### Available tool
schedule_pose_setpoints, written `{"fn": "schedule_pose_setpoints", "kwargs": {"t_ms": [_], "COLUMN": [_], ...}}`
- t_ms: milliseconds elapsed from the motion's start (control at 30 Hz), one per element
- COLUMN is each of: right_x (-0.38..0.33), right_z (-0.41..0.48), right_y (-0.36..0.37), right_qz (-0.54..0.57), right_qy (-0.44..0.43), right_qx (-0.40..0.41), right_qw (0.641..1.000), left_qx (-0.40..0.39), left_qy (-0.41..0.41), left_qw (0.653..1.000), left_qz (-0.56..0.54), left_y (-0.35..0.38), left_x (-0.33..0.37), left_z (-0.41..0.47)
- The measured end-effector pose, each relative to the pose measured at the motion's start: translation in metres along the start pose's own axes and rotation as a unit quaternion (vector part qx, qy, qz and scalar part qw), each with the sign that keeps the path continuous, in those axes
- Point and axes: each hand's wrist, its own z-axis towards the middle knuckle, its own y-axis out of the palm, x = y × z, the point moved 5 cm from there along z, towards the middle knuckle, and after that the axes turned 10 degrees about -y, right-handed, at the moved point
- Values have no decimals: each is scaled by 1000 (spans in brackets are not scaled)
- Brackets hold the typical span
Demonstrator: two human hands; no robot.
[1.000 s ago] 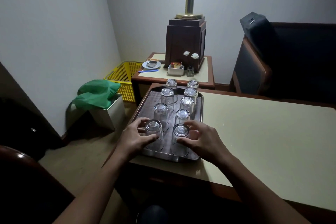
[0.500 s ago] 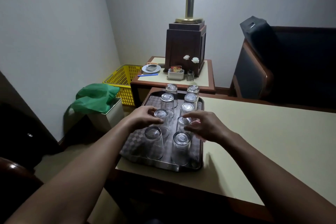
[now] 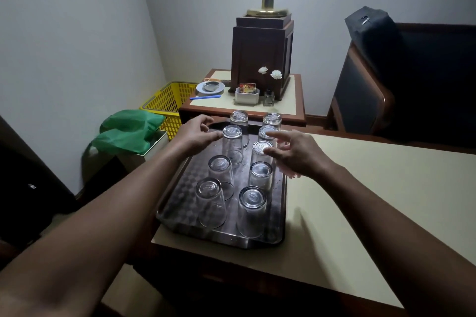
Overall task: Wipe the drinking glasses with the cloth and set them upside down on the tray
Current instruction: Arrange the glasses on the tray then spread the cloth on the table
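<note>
Several clear drinking glasses stand upside down in two rows on a dark metal tray (image 3: 180,203) at the left end of the cream table. The nearest pair are a left glass (image 3: 211,203) and a right glass (image 3: 252,211). My left hand (image 3: 195,134) hovers with fingers spread beside the third glass of the left row (image 3: 233,144), at the tray's far left. My right hand (image 3: 296,152) is open beside the third glass of the right row (image 3: 262,152), fingertips close to its base. Neither hand holds anything. No cloth is in view.
A side table (image 3: 291,100) behind the tray carries a dark wooden lamp base (image 3: 261,54), a saucer, a white holder and a small bottle. A yellow basket (image 3: 167,103) and a green-bagged bin (image 3: 128,131) stand on the floor at left. A dark chair (image 3: 401,85) is at right.
Both hands have moved away from me along the rows, from the nearest glasses past the second pair to the third pair. The glasses stay in place.
</note>
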Motion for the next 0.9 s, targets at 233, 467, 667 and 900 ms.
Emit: {"fn": "schedule_pose_setpoints", "kwargs": {"t_ms": [233,467,667,900], "right_x": [14,23,20,37], "right_z": [19,8,4,40], "right_y": [15,16,18,-14], "right_qz": [-52,8,17,-29], "right_qy": [4,13,8,18], "right_qx": [-47,-33,-40,64], "right_qw": [998,999,999,997], "left_qx": [-44,-54,-82,-3], "left_qy": [34,16,3,6], "left_qw": [992,995,994,1000], "left_qz": [109,87,76,25], "left_y": [38,39,35,22], "left_x": [34,16,9,29], "left_z": [26,20,14,49]}}
